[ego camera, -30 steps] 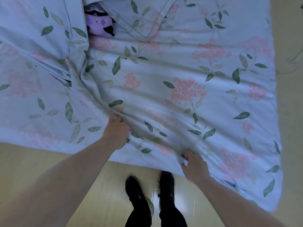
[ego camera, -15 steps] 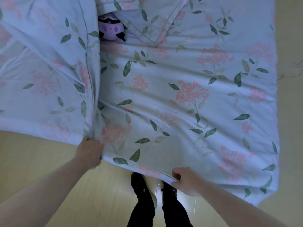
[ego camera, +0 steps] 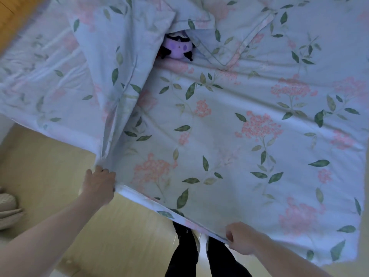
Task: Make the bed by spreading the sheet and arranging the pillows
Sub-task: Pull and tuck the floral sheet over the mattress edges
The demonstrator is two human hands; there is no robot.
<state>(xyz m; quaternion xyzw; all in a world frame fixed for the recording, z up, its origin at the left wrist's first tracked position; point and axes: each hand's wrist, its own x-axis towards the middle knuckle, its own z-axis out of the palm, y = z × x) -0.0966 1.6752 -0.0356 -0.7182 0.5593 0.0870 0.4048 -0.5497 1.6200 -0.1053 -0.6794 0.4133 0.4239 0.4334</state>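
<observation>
A pale blue sheet printed with pink flowers and green leaves covers most of the bed. My left hand grips a bunched corner of it at the bed's near edge, where a fold runs up toward the head. Further right, my right hand pinches the sheet's near hem. A pillow in the same print lies at the top, partly under folds. Between the folds a purple plush toy peeks out.
Yellowish floor lies below the bed's near edge, with my black shoes and trousers just under the hem. A pale quilted bundle sits on the floor at the far left. A wooden surface shows at the top left.
My left hand has drawn the bunched sheet toward me and leftward, from on the bed to its near edge. The right hand slid down along the hem. The fold has flattened.
</observation>
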